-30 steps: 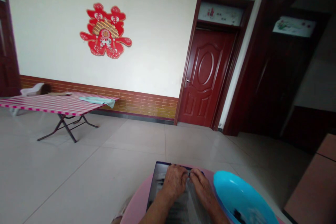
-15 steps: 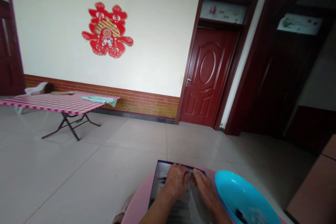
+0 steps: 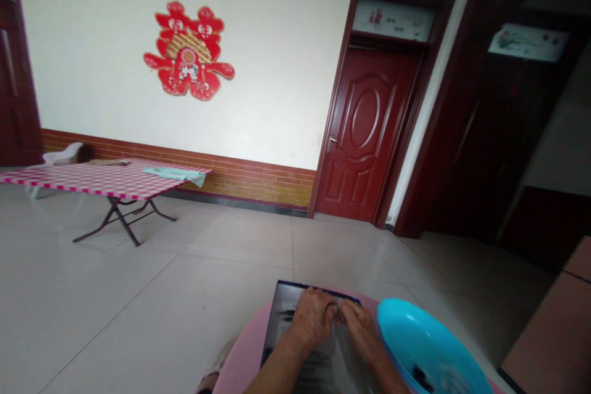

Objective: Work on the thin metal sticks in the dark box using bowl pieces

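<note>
The L hand (image 3: 314,317) & R hand (image 3: 357,326) meet over a box w/ a dark blue rim (image 3: 272,320). Both have their fingers bent, pinching the top end of some clear plastic (image 3: 346,354). The plastic hangs down over the box, btwn the arms. The fingertips are hid, so what else they touch is hard to tell. The hands & arms also cover a lot of the box, & its near end is cut off at the bttm. Thin dark things (image 3: 287,315) lie in it, too blurry to name.

The box sits on a pink table (image 3: 244,345), also cut off. Just R of the box is a blue bowl (image 3: 413,323), its near side cut off too. It has a black lump (image 3: 419,374) & some see-thru stuff (image 3: 450,377) in it, both hard to make out.

On the wall is a big red sign (image 3: 189,52) w/ sm. pale marks, too tiny to read. The panel over the red door (image 3: 394,18) has red & dark marks, also too sm. to read.
</note>
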`<action>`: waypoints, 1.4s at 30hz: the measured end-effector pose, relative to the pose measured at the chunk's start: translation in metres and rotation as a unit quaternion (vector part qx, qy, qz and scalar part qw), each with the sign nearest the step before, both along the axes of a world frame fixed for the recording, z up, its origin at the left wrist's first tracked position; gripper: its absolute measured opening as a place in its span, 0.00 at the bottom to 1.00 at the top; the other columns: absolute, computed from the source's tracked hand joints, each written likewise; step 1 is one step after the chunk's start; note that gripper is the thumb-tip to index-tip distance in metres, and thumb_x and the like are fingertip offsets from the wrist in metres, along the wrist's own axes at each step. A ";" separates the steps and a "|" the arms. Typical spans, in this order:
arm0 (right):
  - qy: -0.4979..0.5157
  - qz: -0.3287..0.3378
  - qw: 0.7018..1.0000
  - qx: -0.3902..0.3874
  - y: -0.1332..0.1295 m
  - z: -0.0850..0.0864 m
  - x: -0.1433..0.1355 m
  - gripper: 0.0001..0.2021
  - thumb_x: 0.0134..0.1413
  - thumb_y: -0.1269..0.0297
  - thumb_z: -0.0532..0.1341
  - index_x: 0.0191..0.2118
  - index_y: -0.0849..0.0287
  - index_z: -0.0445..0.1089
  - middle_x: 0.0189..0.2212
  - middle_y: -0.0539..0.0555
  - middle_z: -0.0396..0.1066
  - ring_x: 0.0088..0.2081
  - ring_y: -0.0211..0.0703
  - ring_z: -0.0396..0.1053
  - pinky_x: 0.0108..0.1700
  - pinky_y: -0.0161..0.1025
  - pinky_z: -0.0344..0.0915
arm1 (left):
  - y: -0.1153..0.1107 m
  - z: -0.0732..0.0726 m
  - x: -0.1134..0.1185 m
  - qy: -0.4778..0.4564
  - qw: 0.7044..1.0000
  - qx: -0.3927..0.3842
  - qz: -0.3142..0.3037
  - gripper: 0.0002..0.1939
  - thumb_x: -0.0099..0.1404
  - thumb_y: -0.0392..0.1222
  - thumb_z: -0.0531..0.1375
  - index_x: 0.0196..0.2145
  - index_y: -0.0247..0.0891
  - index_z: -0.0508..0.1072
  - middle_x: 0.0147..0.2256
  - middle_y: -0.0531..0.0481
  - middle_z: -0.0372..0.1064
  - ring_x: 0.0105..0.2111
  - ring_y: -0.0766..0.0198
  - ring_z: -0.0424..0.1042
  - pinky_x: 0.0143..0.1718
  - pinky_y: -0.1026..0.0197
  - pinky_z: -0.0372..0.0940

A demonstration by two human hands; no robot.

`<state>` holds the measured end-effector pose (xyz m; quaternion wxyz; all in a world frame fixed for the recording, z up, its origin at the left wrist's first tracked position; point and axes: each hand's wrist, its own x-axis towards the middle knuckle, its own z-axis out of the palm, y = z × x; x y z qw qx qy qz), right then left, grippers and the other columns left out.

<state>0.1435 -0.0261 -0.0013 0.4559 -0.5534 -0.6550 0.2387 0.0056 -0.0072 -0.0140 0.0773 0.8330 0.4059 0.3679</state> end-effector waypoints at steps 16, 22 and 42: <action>0.056 -0.012 0.996 -0.061 0.006 -0.011 -0.002 0.22 0.48 0.44 0.50 0.18 0.56 0.65 0.18 0.53 0.69 0.24 0.44 0.67 0.27 0.39 0.63 | 0.001 0.003 0.000 -0.010 1.000 -0.009 0.026 0.11 0.56 0.33 0.55 0.32 0.39 0.76 0.30 0.47 0.75 0.36 0.59 0.71 0.44 0.56 0.60; 0.032 -0.028 0.998 -0.042 0.007 -0.006 -0.003 0.23 0.47 0.42 0.49 0.15 0.55 0.62 0.15 0.53 0.67 0.24 0.45 0.66 0.29 0.40 0.62 | 0.004 -0.004 0.001 -0.022 0.999 0.015 0.030 0.10 0.55 0.34 0.55 0.31 0.38 0.76 0.30 0.46 0.74 0.35 0.58 0.70 0.43 0.56 0.61; 0.017 -0.111 0.993 -0.030 0.009 -0.010 0.003 0.21 0.52 0.47 0.45 0.21 0.54 0.63 0.22 0.53 0.69 0.27 0.44 0.67 0.32 0.38 0.63 | -0.008 0.020 -0.005 -0.095 0.976 -0.046 0.190 0.18 0.66 0.45 0.49 0.26 0.37 0.74 0.26 0.45 0.73 0.32 0.59 0.72 0.35 0.60 0.61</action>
